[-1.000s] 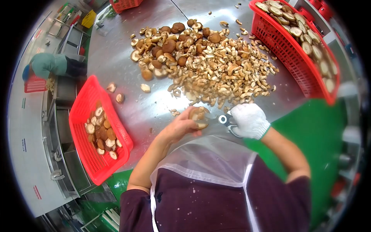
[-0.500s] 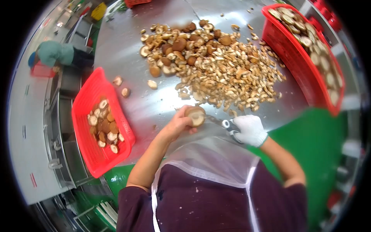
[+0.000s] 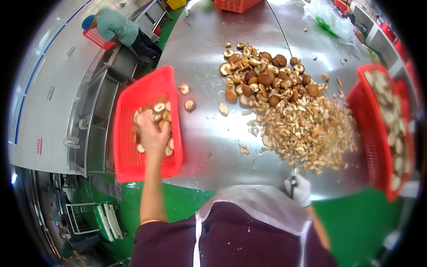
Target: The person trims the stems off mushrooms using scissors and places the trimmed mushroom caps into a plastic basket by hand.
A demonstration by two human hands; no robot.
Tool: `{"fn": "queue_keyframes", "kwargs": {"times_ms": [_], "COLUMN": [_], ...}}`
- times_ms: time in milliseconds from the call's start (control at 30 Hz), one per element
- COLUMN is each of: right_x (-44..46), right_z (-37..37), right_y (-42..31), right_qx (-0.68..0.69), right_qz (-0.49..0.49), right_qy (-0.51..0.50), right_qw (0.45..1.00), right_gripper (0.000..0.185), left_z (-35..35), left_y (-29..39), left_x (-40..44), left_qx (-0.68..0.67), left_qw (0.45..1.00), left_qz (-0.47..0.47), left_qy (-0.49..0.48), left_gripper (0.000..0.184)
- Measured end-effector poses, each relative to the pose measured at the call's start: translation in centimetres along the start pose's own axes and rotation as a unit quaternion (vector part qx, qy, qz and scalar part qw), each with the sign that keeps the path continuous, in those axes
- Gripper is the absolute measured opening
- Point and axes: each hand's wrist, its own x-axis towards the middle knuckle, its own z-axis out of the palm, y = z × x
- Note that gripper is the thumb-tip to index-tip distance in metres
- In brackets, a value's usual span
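My bare left hand (image 3: pixel 152 132) reaches down into the red basket (image 3: pixel 123 149) on the left. Its fingers point away from me, the thumb is spread apart, and mushroom caps (image 3: pixel 159 107) lie under and around it. What touches the fingertips is partly hidden. My right hand (image 3: pixel 302 189), in a white glove, is at the table's near edge. It grips a pair of scissors (image 3: pixel 293 181) with dark handles, blades pointing away from me. Just beyond is a heap of cut stems (image 3: pixel 307 133), with whole brown mushrooms (image 3: pixel 266 78) behind it.
Another red basket (image 3: pixel 373 147) full of pale mushroom pieces stands at the right. Two loose mushrooms (image 3: pixel 190 105) lie beside the left basket. A plastic bag (image 3: pixel 336 22) and a red crate (image 3: pixel 235 4) are at the far end. A co-worker (image 3: pixel 118 29) bends at the upper left.
My left hand has moved left from before my chest into the basket, and the mushroom it held no longer shows in it. My right hand has drawn toward me, scissors turned forward. The view has shifted left.
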Motion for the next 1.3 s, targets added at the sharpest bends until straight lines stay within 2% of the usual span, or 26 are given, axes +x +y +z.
{"fn": "queue_keyframes", "kwargs": {"times_ms": [33,67,100,167,233,333,400,433,467,600,700,800,867,900,933,1000,1067,1100,1133,1167,1200,1233,1267,1300], "right_x": [-0.1,0.0,0.0,0.5,0.9,1.8,1.8,1.7,1.7,2.7,2.7,2.0,1.4,1.0,1.3,1.3,0.5,0.4,0.9,1.0,1.0,0.8,0.8,1.2], "right_z": [0.8,1.4,1.5,1.0,0.1,-1.0,-0.5,-0.4,-0.3,0.3,0.2,0.3,0.5,0.7,1.2,-0.5,0.5,0.1,-0.1,-0.2,0.1,0.8,1.2,0.0], "right_y": [1.4,2.6,3.1,2.7,1.1,0.0,0.3,0.8,0.4,0.8,1.2,1.9,2.3,2.1,0.4,-1.0,2.4,1.7,0.8,0.5,1.1,1.8,1.7,-1.2], "right_qx": [0.041,0.080,0.107,0.160,0.216,0.149,0.166,0.116,0.130,0.166,0.181,0.219,0.245,0.243,0.154,0.196,0.236,0.245,0.254,0.247,0.226,0.097,0.131,0.041], "right_qz": [0.033,0.064,0.102,0.122,0.186,0.139,0.197,0.189,0.237,0.255,0.258,0.245,0.231,0.229,0.260,0.252,0.186,0.204,0.220,0.168,0.181,0.077,0.106,0.053], "right_qy": [-0.006,-0.013,-0.019,-0.029,-0.042,-0.078,-0.073,-0.067,-0.050,-0.035,-0.029,-0.027,-0.018,-0.002,0.057,-0.029,-0.015,-0.023,-0.035,-0.023,-0.024,0.013,0.021,-0.005], "right_qw": [0.999,0.995,0.989,0.979,0.958,0.976,0.964,0.973,0.961,0.952,0.949,0.944,0.942,0.943,0.952,0.947,0.954,0.948,0.941,0.954,0.957,0.992,0.985,0.998], "right_gripper": [0.020,0.020,0.018,0.018,0.019,0.027,0.031,0.030,0.018,0.017,0.016,0.016,0.015,0.015,0.013,0.011,0.013,0.014,0.015,0.016,0.017,0.020,0.024,0.027], "left_z": [2.9,4.7,7.5,13.6,18.1,22.0,23.8,23.8,23.9,27.4,26.7,26.6,25.8,26.3,26.6,26.9,26.3,25.7,25.7,25.8,24.1,21.1,20.0,17.2], "left_y": [-0.2,2.6,3.5,5.4,6.1,5.2,3.4,3.0,2.3,-3.1,-2.5,2.1,5.5,6.4,7.3,8.7,9.2,9.7,8.6,8.1,8.8,10.8,11.7,13.4], "left_x": [-0.1,-1.2,-1.6,-1.0,1.2,6.0,8.4,9.4,10.4,10.5,8.9,5.8,2.6,0.6,-0.8,-2.8,-3.2,-2.7,-2.6,-2.8,-2.4,-2.5,-3.2,-3.9], "left_qx": [-0.120,-0.143,-0.110,-0.169,-0.116,-0.046,-0.003,0.016,0.035,0.062,0.059,0.072,0.001,-0.025,-0.055,-0.118,-0.211,-0.231,-0.244,-0.293,-0.339,-0.405,-0.494,-0.570], "left_qw": [0.991,0.988,0.993,0.982,0.980,0.974,0.964,0.957,0.948,0.946,0.970,0.980,0.991,0.994,0.995,0.991,0.968,0.949,0.948,0.928,0.905,0.875,0.809,0.736], "left_qz": [-0.027,-0.035,0.026,-0.040,-0.132,-0.217,-0.256,-0.277,-0.298,-0.299,-0.192,-0.123,-0.019,0.039,0.044,0.052,-0.062,-0.141,-0.110,-0.119,-0.128,-0.148,-0.187,-0.205], "left_qy": [-0.049,-0.037,-0.044,-0.075,-0.091,-0.055,-0.071,-0.088,-0.104,-0.109,-0.134,-0.140,-0.133,-0.103,-0.076,-0.024,-0.119,-0.163,-0.172,-0.197,-0.222,-0.219,-0.257,-0.303], "left_gripper": [0.058,0.058,0.060,0.058,0.063,0.071,0.071,0.070,0.069,0.063,0.039,0.019,0.019,0.025,0.030,0.042,0.056,0.050,0.043,0.041,0.039,0.036,0.035,0.037]}}
